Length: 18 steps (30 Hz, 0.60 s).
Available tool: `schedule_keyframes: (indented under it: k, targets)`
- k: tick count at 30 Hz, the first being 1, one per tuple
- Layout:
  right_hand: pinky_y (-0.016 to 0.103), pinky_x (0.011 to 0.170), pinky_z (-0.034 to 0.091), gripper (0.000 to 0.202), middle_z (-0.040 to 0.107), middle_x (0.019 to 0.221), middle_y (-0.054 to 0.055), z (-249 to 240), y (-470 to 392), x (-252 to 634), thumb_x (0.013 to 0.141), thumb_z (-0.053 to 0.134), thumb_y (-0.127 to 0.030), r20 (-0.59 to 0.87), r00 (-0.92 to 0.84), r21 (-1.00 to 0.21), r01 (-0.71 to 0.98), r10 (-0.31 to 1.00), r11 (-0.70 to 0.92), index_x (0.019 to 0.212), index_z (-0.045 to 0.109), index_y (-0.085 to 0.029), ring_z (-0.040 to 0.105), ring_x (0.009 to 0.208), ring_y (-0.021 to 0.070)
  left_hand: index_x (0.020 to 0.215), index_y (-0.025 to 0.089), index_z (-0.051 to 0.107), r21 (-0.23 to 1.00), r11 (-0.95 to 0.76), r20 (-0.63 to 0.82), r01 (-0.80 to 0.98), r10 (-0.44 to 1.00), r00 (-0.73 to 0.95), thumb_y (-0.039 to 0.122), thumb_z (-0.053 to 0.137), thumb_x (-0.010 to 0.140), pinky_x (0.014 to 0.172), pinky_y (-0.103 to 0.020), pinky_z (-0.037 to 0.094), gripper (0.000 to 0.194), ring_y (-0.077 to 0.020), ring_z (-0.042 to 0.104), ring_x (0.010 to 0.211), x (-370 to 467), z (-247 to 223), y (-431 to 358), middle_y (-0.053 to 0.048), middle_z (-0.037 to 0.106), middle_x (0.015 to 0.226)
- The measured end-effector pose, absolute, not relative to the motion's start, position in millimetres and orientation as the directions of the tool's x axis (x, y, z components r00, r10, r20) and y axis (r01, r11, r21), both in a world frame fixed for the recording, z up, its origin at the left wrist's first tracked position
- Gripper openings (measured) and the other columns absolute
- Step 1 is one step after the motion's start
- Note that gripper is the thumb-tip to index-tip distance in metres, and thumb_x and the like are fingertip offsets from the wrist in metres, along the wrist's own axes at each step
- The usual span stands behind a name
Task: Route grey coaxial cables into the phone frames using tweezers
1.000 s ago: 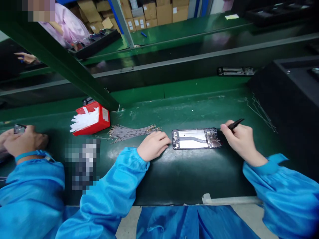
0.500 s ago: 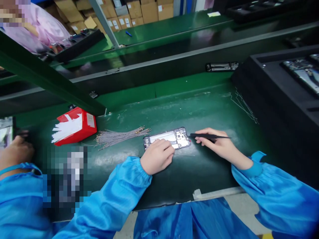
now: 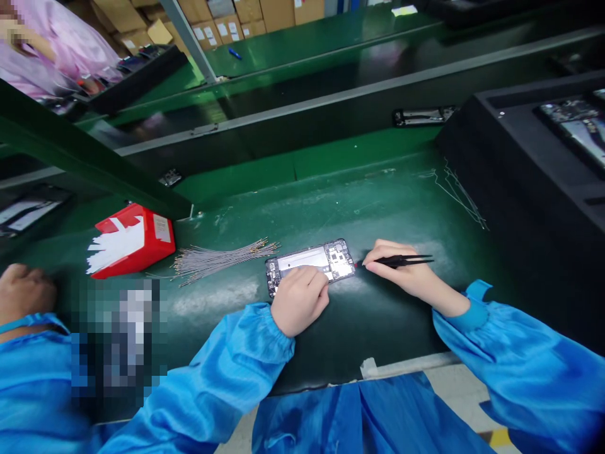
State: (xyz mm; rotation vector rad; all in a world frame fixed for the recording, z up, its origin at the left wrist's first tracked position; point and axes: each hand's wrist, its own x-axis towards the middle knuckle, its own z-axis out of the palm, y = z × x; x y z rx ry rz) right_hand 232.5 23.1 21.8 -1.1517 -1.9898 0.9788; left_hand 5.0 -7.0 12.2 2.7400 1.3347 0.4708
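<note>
An opened phone (image 3: 307, 258) lies on the green work surface, its circuit board and silver battery area exposed. My left hand (image 3: 300, 299) is closed at its near edge, fingers curled and pressing on it; the fingertips are partly hidden. By the phone's right end, my right hand (image 3: 401, 271) grips black tweezers (image 3: 409, 259), whose two tips point right, away from the phone. A small red spot shows between the right fingertips and the phone's corner. To the left of the phone lies a bundle of thin grey cables (image 3: 222, 257) with gold-coloured ends.
A red box (image 3: 158, 239) of white strips stands at left, near a green post. A co-worker's hand (image 3: 26, 290) rests at far left, below another opened phone (image 3: 35, 208). Loose wires (image 3: 458, 192) lie beside a black tray (image 3: 515, 157) at right. Another phone (image 3: 423, 116) lies behind.
My right fingers have drawn in near the phone's end, and the tweezers have rolled so both prongs show. The co-worker's hand is now apart from the phone at far left.
</note>
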Motion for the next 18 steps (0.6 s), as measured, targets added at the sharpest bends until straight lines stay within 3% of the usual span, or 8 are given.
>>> schedule_keyframes:
  k: [5,10,18]
  targets:
    - [0.027,0.066,0.047,0.010,0.065,0.080,0.003,20.8,22.8,231.9,0.075,0.059,-0.026,0.065,-0.382,-0.883,0.408,0.922,0.231,0.082,0.063,-0.020,0.060,0.074,0.0160,0.068,0.017,0.052,0.172,-0.633,0.257,0.755,0.769,0.586,0.014,0.042,0.080,0.059,-0.027,0.036,0.016,-0.0154,0.047,0.063,5.6,13.4,-7.0,-0.002,0.051,0.065]
    - [0.025,0.055,0.047,0.012,0.063,0.064,0.001,16.5,20.0,230.1,0.076,0.057,-0.027,-0.089,-0.398,-0.922,0.380,0.913,0.076,0.082,0.060,-0.017,0.060,0.057,0.0132,0.068,0.017,0.053,0.165,-0.642,0.252,0.749,0.761,0.597,0.014,0.042,0.079,0.060,-0.027,0.036,0.015,-0.0155,0.047,0.064,5.6,13.1,-7.3,-0.002,0.051,0.065]
    - [0.026,0.055,0.047,0.013,0.063,0.064,0.002,17.6,21.7,227.9,0.075,0.057,-0.028,-0.074,-0.415,-0.927,0.363,0.907,0.090,0.079,0.061,-0.016,0.059,0.056,0.0136,0.068,0.017,0.054,0.157,-0.647,0.247,0.747,0.758,0.604,0.014,0.041,0.080,0.061,-0.027,0.035,0.017,-0.0152,0.046,0.064,5.3,12.7,-7.5,-0.002,0.050,0.065]
